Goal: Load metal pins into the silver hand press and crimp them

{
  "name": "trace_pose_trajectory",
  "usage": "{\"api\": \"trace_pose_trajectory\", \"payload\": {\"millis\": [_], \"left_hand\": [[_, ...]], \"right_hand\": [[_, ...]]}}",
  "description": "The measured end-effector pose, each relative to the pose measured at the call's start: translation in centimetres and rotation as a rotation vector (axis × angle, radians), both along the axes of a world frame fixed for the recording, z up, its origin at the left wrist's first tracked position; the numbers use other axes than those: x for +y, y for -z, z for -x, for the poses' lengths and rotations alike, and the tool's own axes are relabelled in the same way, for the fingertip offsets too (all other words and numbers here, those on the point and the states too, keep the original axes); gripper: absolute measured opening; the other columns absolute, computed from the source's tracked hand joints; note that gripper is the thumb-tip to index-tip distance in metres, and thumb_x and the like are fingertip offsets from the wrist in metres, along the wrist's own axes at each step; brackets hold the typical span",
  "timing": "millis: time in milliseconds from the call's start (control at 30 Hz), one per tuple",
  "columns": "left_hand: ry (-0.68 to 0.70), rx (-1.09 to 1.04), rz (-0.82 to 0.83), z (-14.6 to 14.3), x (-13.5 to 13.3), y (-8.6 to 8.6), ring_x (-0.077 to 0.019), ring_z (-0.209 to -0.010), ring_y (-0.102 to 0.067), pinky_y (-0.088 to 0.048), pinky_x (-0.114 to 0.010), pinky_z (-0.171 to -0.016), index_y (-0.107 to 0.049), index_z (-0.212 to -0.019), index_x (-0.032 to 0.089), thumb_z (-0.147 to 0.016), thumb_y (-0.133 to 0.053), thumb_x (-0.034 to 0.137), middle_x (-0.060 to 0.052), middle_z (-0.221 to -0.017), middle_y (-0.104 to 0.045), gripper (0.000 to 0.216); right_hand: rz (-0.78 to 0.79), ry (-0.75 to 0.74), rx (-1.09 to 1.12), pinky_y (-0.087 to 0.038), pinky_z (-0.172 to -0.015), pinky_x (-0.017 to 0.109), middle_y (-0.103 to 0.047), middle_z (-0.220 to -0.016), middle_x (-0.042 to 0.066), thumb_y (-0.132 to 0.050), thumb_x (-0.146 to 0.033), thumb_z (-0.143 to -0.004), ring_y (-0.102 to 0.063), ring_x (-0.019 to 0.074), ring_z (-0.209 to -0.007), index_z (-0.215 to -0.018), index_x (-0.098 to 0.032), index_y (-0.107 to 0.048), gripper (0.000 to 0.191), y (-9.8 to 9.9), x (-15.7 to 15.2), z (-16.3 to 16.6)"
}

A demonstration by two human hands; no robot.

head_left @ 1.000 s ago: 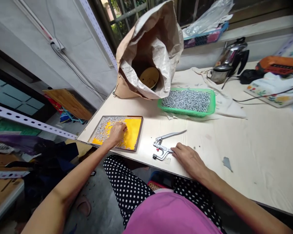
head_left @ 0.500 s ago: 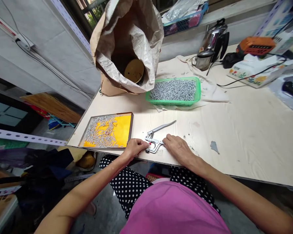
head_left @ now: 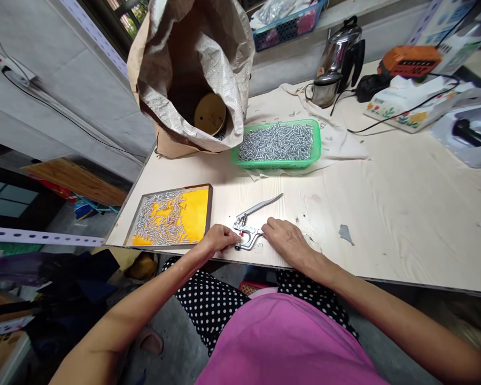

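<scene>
A pair of silver hand-press pliers (head_left: pixel 260 205) lies on the table, its two handles spread apart and a spring between them. My right hand (head_left: pixel 286 240) is closed on the end of the lower handle. At the jaw side, my left hand (head_left: pixel 218 239) has its thumb and fingers pinched together beside a small red part; whatever they hold is too small to make out. To the left sits a shallow tray (head_left: pixel 209 211) with a yellow bottom, strewn with small metal pins (head_left: pixel 156 227).
A green basket (head_left: pixel 316 141) heaped with metal pins stands behind the pliers. Beside it is a large open sack (head_left: pixel 144 69) with a round tin inside. A kettle (head_left: pixel 339 51), a metal mug (head_left: pixel 324 92) and an orange box (head_left: pixel 409 60) occupy the back right.
The whole view has shifted slightly, so the table's things appear a little farther left. Both hands keep their places at the pliers, and its handles remain spread.
</scene>
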State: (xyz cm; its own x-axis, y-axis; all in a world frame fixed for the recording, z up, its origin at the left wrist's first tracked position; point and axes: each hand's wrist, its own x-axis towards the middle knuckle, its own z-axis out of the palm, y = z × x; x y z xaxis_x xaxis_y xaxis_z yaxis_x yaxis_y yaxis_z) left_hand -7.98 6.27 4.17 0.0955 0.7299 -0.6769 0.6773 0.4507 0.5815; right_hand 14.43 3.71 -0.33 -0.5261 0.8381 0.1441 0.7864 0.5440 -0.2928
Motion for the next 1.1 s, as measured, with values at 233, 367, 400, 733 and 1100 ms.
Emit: {"api": "trace_pose_trajectory", "payload": {"millis": [233, 367, 400, 733, 1100], "left_hand": [[0.025, -0.023, 0.13, -0.3, 1.1, -0.9, -0.007, -0.042, -0.038, -0.031, -0.02, -0.04, -0.062, -0.058, 0.014, -0.056, -0.082, 0.046, 0.006, -0.043, -0.046, 0.038], [0.032, -0.028, 0.138, -0.2, 0.8, -1.0, -0.0067, -0.042, -0.038, -0.032, -0.02, -0.041, -0.061, -0.059, 0.014, -0.056, -0.083, 0.048, 0.006, -0.044, -0.046, 0.04], [0.03, -0.03, 0.139, -0.2, 0.8, -1.0, -0.0067, -0.042, -0.038, -0.031, -0.02, -0.041, -0.062, -0.059, 0.014, -0.056, -0.083, 0.048, 0.006, -0.044, -0.046, 0.041], [0.035, -0.023, 0.133, -0.1, 0.8, -0.6, -0.0077, -0.042, -0.041, -0.032, -0.021, -0.043, -0.061, -0.059, 0.014, -0.053, -0.083, 0.055, 0.006, -0.045, -0.047, 0.046], [0.435, 0.362, -0.709, -2.0, -1.6, -2.2, -0.0201, -0.084, -0.06, -0.047, -0.03, -0.075, -0.069, -0.085, 0.016, -0.089, -0.063, 0.032, -0.007, -0.089, -0.065, 0.018]], "right_hand": [[0.053, -0.049, 0.02, -0.045, -0.085, 0.039, -0.058, -0.124, 0.015, -0.067, -0.033, -0.088, -0.054, 0.0288, -0.109, -0.117, -0.017, -0.06, 0.034, -2.1, 0.8, -1.3], [0.045, -0.081, 0.009, -0.031, -0.107, 0.057, -0.032, -0.152, 0.026, -0.08, -0.053, -0.07, -0.026, 0.0423, -0.14, -0.142, -0.011, -0.042, 0.092, -2.0, 2.9, -2.9], [0.063, -0.099, -0.011, -0.028, -0.109, 0.059, -0.031, -0.152, 0.026, -0.08, -0.056, -0.067, -0.022, 0.0432, -0.142, -0.143, -0.011, -0.041, 0.097, -1.8, 3.4, -3.2], [0.059, -0.127, -0.097, -0.039, -0.094, 0.051, -0.058, -0.119, 0.017, -0.078, -0.058, -0.067, -0.052, 0.0343, -0.108, -0.128, -0.011, -0.052, 0.081, -2.2, 5.1, -2.8], [0.132, -0.086, -0.103, -0.038, -0.08, 0.036, -0.061, -0.109, 0.013, -0.076, -0.038, -0.079, -0.053, 0.0283, -0.102, -0.108, -0.012, -0.061, 0.042, -3.8, 3.6, -2.3]]}}
